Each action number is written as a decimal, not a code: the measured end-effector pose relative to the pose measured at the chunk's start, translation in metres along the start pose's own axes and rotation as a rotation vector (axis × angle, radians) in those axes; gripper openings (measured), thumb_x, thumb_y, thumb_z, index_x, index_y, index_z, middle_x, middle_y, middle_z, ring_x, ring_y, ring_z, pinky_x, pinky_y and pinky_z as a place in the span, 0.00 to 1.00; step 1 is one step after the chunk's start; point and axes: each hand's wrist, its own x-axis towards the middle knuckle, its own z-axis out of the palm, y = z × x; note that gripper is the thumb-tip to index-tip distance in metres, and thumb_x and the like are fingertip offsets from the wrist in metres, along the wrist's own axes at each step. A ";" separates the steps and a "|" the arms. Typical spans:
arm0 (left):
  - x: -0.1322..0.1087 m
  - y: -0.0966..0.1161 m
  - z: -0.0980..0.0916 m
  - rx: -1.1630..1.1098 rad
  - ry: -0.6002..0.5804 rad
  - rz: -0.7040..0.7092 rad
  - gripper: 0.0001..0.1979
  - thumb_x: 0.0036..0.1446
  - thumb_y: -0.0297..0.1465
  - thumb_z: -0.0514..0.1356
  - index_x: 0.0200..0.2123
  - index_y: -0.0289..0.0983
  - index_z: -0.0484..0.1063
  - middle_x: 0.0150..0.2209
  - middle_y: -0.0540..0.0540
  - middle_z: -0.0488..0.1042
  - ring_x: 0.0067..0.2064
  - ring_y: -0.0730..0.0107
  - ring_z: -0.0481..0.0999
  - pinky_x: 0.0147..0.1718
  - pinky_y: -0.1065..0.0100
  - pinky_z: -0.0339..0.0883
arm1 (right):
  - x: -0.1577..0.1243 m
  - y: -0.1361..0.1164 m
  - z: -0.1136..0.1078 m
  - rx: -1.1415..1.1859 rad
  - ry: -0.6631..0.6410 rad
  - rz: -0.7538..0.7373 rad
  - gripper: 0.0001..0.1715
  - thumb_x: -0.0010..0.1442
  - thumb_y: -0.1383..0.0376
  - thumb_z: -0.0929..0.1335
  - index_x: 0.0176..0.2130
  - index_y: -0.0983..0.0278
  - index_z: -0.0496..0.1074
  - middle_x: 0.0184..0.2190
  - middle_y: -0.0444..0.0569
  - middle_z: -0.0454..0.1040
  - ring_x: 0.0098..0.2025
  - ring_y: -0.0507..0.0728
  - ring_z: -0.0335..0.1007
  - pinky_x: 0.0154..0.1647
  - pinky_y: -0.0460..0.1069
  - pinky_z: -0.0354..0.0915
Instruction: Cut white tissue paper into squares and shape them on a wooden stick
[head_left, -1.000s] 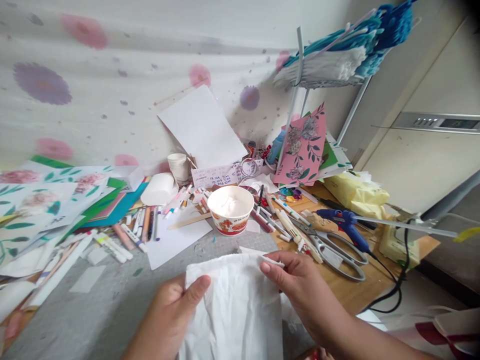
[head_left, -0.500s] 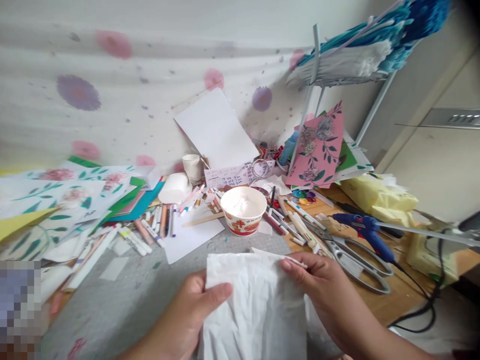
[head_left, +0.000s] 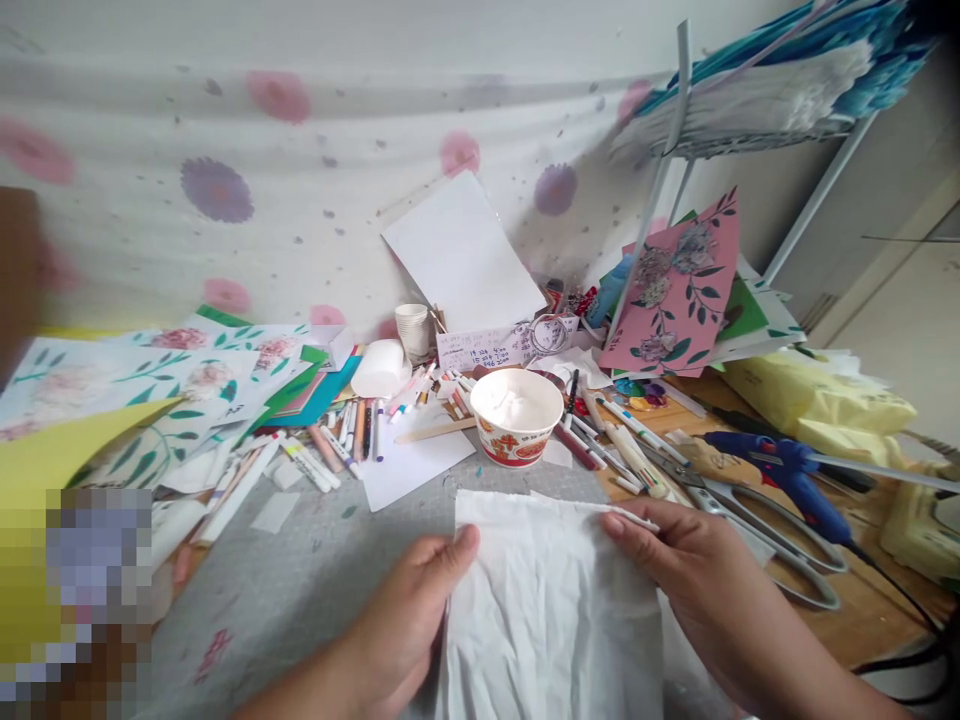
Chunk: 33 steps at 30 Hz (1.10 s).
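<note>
A wrinkled sheet of white tissue paper [head_left: 551,600] hangs between my hands, low in the middle of the view. My left hand [head_left: 420,600] is closed on its left edge, thumb in front and the other fingers hidden behind. At the upper right corner, my right hand [head_left: 675,550] pinches the top edge, which looks folded or layered there. Just beyond the sheet stands a paper bowl [head_left: 514,447] with a red and orange print and white stuff inside. A wooden stick [head_left: 435,430] lies beside the bowl, over a piece of white paper [head_left: 412,470].
Scissors [head_left: 780,510] and a blue glue gun [head_left: 780,460] lie to the right. Markers [head_left: 367,430] are strewn around the bowl. Flower-painted sheets [head_left: 202,385] pile up at left, above a grey mat [head_left: 300,590]. A wire rack [head_left: 667,170] rises at back right.
My view has swung left, so the things sit further right in the picture. Both hands keep hold of the tissue paper; the left thumb now lies closer to its edge.
</note>
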 end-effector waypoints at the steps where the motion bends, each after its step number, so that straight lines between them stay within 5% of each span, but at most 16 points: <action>1: 0.000 0.000 -0.001 -0.026 -0.008 -0.009 0.16 0.49 0.42 0.66 0.31 0.32 0.77 0.33 0.41 0.81 0.44 0.51 0.77 0.44 0.59 0.66 | 0.000 0.000 0.000 -0.013 0.010 -0.001 0.21 0.47 0.49 0.71 0.24 0.64 0.78 0.19 0.45 0.73 0.23 0.54 0.63 0.23 0.46 0.57; 12: 0.000 0.003 -0.002 0.206 -0.265 0.053 0.26 0.42 0.32 0.71 0.46 0.33 0.72 0.43 0.39 0.79 0.45 0.54 0.76 0.44 0.60 0.66 | 0.001 0.001 -0.005 0.037 0.009 0.020 0.22 0.49 0.47 0.69 0.28 0.65 0.77 0.22 0.49 0.76 0.24 0.58 0.70 0.23 0.49 0.63; 19: 0.003 0.004 -0.004 0.289 -0.190 0.067 0.18 0.47 0.39 0.68 0.36 0.31 0.76 0.32 0.42 0.80 0.34 0.60 0.76 0.35 0.64 0.64 | 0.004 -0.002 -0.018 -0.110 0.034 -0.022 0.24 0.51 0.47 0.69 0.32 0.65 0.78 0.26 0.51 0.78 0.28 0.60 0.72 0.26 0.49 0.65; 33: 0.003 0.004 -0.003 0.260 -0.190 0.056 0.15 0.51 0.40 0.65 0.35 0.32 0.78 0.29 0.46 0.79 0.31 0.68 0.73 0.32 0.69 0.63 | 0.004 -0.004 -0.020 -0.185 0.066 -0.110 0.22 0.51 0.49 0.68 0.30 0.65 0.78 0.25 0.49 0.76 0.27 0.57 0.68 0.26 0.47 0.62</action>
